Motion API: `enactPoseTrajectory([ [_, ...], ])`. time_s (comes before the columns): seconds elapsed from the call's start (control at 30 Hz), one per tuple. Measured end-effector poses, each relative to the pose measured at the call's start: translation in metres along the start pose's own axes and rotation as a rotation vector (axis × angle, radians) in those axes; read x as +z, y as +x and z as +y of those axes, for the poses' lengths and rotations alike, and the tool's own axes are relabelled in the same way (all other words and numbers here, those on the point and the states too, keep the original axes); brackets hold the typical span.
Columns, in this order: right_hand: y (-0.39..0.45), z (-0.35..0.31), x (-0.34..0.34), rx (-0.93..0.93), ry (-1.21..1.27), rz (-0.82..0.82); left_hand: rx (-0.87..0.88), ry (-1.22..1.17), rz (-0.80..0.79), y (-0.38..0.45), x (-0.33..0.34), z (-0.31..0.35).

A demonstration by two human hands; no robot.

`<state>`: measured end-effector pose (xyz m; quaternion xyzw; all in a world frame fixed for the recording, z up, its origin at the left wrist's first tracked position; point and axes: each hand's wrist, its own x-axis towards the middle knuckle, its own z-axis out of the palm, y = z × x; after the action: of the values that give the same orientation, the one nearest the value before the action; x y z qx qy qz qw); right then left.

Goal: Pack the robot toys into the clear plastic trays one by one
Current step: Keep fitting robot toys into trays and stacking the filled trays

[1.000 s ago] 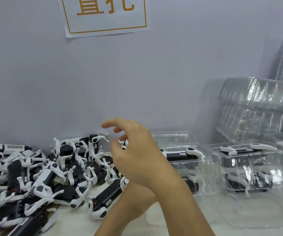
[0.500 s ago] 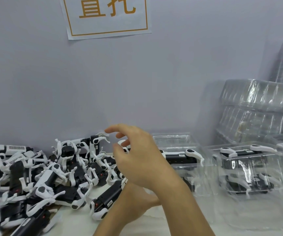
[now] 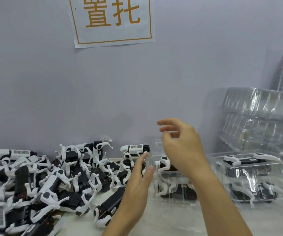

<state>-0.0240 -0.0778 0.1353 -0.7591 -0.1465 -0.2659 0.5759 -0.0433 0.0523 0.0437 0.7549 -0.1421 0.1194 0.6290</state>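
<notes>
Neither grip holds anything, the left hand (image 3: 137, 183) flat-fingered against the near tray (image 3: 175, 184) and the right hand (image 3: 181, 147) loosely spread above it, while two filled trays sit at three o'clock and a big toy heap (image 3: 52, 176) waits at nine o'clock.

- Robot toys (image 3: 55, 181): black-and-white, legs splayed, heaped in a tangle on the left.
- Clear plastic trays (image 3: 250, 176): two near the middle and right, each holding toys.
</notes>
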Motion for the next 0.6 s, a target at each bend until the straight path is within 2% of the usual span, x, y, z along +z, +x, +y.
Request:
enactPoseTrajectory([
  [0.1, 0.028, -0.010, -0.014, 0.024, -0.051, 0.016, 0.015, 0.077, 0.172, 0.008, -0.014, 0.002],
  [0.17, 0.052, -0.021, -0.024, 0.022, -0.235, -0.158, 0.037, 0.146, 0.240, 0.016, -0.023, 0.010],
  [0.23, 0.075, -0.030, -0.030, -0.012, -0.494, -0.424, 0.022, 0.181, 0.213, 0.031, -0.032, 0.023],
  [0.3, 0.090, -0.029, -0.028, -0.064, -0.746, -0.664, -0.055, 0.249, 0.117, 0.052, -0.035, 0.033],
  [0.4, 0.094, -0.007, -0.018, -0.063, -1.012, -0.904, -0.148, 0.391, -0.005, 0.083, -0.027, 0.037],
  [0.5, 0.089, 0.026, -0.011, -0.068, -1.089, -1.032, -0.171, 0.354, -0.021, 0.098, -0.011, 0.028],
  [0.6, 0.088, 0.048, -0.015, -0.148, -1.010, -1.007, -0.188, 0.287, 0.015, 0.104, -0.004, 0.009],
])
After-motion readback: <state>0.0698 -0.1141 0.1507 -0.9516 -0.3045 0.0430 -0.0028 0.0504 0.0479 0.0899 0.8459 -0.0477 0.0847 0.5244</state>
